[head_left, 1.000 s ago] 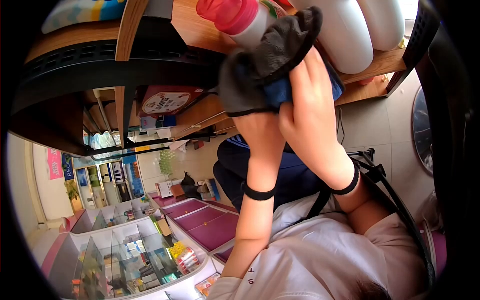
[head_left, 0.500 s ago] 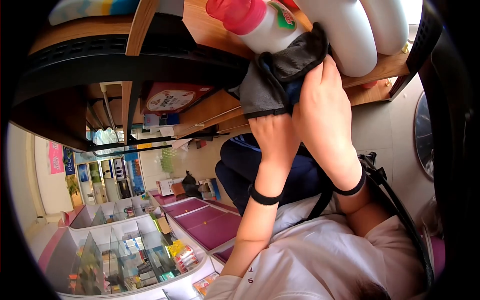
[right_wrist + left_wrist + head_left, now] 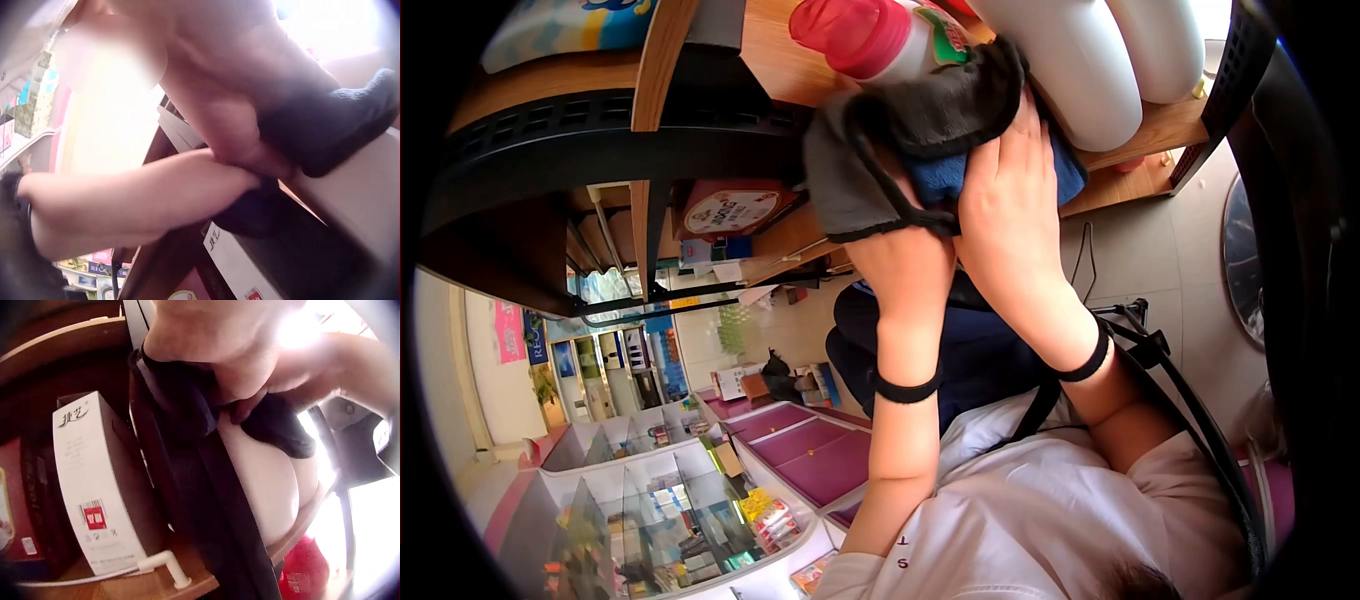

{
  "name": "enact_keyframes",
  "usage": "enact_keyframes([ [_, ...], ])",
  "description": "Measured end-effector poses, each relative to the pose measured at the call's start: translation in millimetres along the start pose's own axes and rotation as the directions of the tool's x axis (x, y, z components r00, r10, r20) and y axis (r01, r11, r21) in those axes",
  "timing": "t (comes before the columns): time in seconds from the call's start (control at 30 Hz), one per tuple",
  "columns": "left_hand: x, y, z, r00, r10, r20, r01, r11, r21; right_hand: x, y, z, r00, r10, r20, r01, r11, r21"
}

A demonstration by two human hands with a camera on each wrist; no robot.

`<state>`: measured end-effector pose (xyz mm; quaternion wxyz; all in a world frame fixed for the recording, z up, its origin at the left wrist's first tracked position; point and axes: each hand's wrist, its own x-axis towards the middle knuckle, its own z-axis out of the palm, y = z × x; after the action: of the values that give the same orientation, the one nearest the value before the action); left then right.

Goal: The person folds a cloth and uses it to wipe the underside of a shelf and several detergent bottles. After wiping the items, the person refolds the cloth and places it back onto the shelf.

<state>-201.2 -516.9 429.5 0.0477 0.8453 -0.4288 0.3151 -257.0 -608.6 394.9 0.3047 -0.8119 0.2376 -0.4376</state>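
Note:
A grey cloth (image 3: 855,165) with dark edging and a blue face is held up between both hands, in front of the shelf. My left hand (image 3: 905,270) grips it from below, its fingers hidden under the grey fold. With its fingers lying long across the blue face, my right hand (image 3: 1010,205) holds the other side, and the cloth's edge droops past its fingertips. In the left wrist view the dark cloth (image 3: 187,403) hangs from the left hand. The right wrist view shows the two hands close together at the cloth (image 3: 337,125).
Beyond the cloth, a white bottle with a pink cap (image 3: 855,35) and large white bottles (image 3: 1080,70) stand on the wooden shelf. A black metal shelf rail (image 3: 580,165) runs left. Lower down are a dark red box (image 3: 735,208) and a white box (image 3: 94,481). A glass display counter (image 3: 640,520) is behind.
The hands and cloth shifted right, then back left. The cloth's grey fold now spreads wider on the left, with more of the blue face showing between the hands.

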Motion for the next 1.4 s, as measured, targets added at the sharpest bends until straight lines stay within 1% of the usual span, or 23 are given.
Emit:
enact_keyframes([
  [0.07,-17,-2,12,1.0,0.008,0.01,-0.008,1.0,-0.005,-1,-2,-13,0.985,0.011,0.173,0.02,0.984,-0.178],
  [0.1,-19,0,13,1.0,0.017,0.024,-0.017,1.0,-0.016,-3,-1,-17,0.977,0.017,0.211,0.015,0.988,-0.152],
  [0.17,-19,3,13,1.0,-0.005,0.025,0.006,1.0,-0.03,-1,0,-26,0.952,-0.006,0.305,0.08,0.97,-0.23],
  [0.23,-15,3,7,0.998,0.0,0.066,0.002,1.0,-0.03,-1,-3,-23,0.943,-0.007,0.333,0.108,0.952,-0.287],
  [0.3,-8,1,-4,0.999,-0.024,0.027,0.026,0.996,-0.081,-2,-4,-19,0.936,-0.009,0.353,0.139,0.928,-0.345],
  [0.37,-2,-4,-16,0.997,-0.073,0.005,0.073,0.995,0.061,-2,-5,-15,0.962,0.039,0.269,0.003,0.988,-0.154],
  [0.4,5,-8,-21,0.995,-0.047,-0.083,0.051,0.998,0.045,-1,-5,-13,0.966,0.06,0.252,-0.047,0.997,-0.058],
  [0.47,16,-11,-20,0.98,-0.032,-0.197,0.034,0.999,0.006,-2,-5,-9,0.969,0.03,0.246,-0.007,0.995,-0.096],
  [0.5,15,-8,-17,0.987,-0.073,-0.146,0.074,0.997,-0.004,-3,-3,-7,0.967,0.029,0.252,0.002,0.992,-0.125],
  [0.6,11,-10,-6,0.989,-0.065,-0.131,0.051,0.993,-0.11,-6,0,0,0.969,0.025,0.247,-0.007,0.997,-0.075],
  [0.77,11,-9,1,0.967,-0.129,-0.218,0.054,0.946,-0.319,-10,21,5,0.973,-0.014,0.23,0.0,0.998,0.062],
  [0.83,9,-10,-3,0.963,-0.085,-0.255,-0.01,0.936,-0.352,8,14,-25,0.959,-0.007,0.282,-0.088,0.942,0.323],
  [0.87,6,-8,-10,0.971,-0.097,-0.218,0.018,0.94,-0.34,7,10,-36,0.959,0.026,0.283,-0.131,0.924,0.36],
  [0.9,10,-8,-17,0.968,-0.105,-0.227,0.005,0.915,-0.403,9,2,-47,0.961,0.009,0.277,-0.108,0.933,0.344],
  [1.0,20,-1,-54,0.959,-0.143,-0.244,0.042,0.925,-0.377,14,-38,-79,0.998,0.028,0.051,-0.049,0.881,0.47],
  [1.03,26,-2,-63,0.933,-0.123,-0.339,0.01,0.949,-0.316,19,-46,-83,0.998,0.033,-0.046,-0.004,0.852,0.523],
  [1.07,34,-2,-71,0.897,-0.099,-0.43,-0.014,0.967,-0.254,26,-59,-88,0.987,-0.024,-0.162,0.104,0.853,0.511],
  [1.1,45,-3,-81,0.893,-0.106,-0.437,-0.016,0.964,-0.267,36,-71,-94,0.959,-0.08,-0.272,0.208,0.85,0.484],
  [1.17,70,-5,-99,0.797,-0.083,-0.598,-0.043,0.98,-0.194,68,-85,-99,0.921,-0.212,-0.328,0.323,0.885,0.334],
  [1.23,88,-6,-105,0.817,-0.128,-0.563,-0.031,0.964,-0.264,102,-88,-95,0.865,-0.362,-0.347,0.436,0.886,0.161],
  [1.3,102,-11,-92,0.788,-0.146,-0.599,0.007,0.974,-0.228,125,-90,-84,0.854,-0.444,-0.272,0.479,0.874,0.078],
  [1.37,101,-18,-86,0.828,-0.005,-0.561,-0.05,0.995,-0.082,128,-91,-89,0.863,-0.438,-0.252,0.467,0.882,0.068],
  [1.4,101,-19,-93,0.855,0.007,-0.519,-0.047,0.997,-0.065,129,-92,-90,0.873,-0.428,-0.233,0.453,0.889,0.067],
])
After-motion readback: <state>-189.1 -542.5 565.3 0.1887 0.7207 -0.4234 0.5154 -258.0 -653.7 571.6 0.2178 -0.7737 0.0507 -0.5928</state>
